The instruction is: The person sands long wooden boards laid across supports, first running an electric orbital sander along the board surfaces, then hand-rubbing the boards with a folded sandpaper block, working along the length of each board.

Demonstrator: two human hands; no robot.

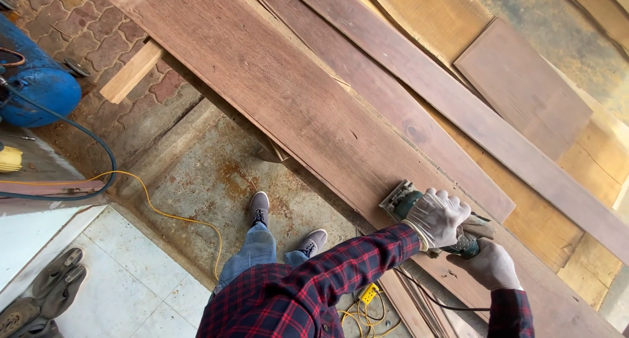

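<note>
Sander [401, 200] on plank [288, 95], under hands [438, 215]

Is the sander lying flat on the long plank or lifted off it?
Flat on it: the green sander has its base against the long plank, with the left hand pressing on top.

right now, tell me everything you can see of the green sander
The green sander is a small handheld power tool with a flat rectangular base, resting on the long reddish-brown plank near its edge. The gloved left hand presses on its top; the gloved right hand grips its rear handle. A dark cord trails down behind it.
</note>
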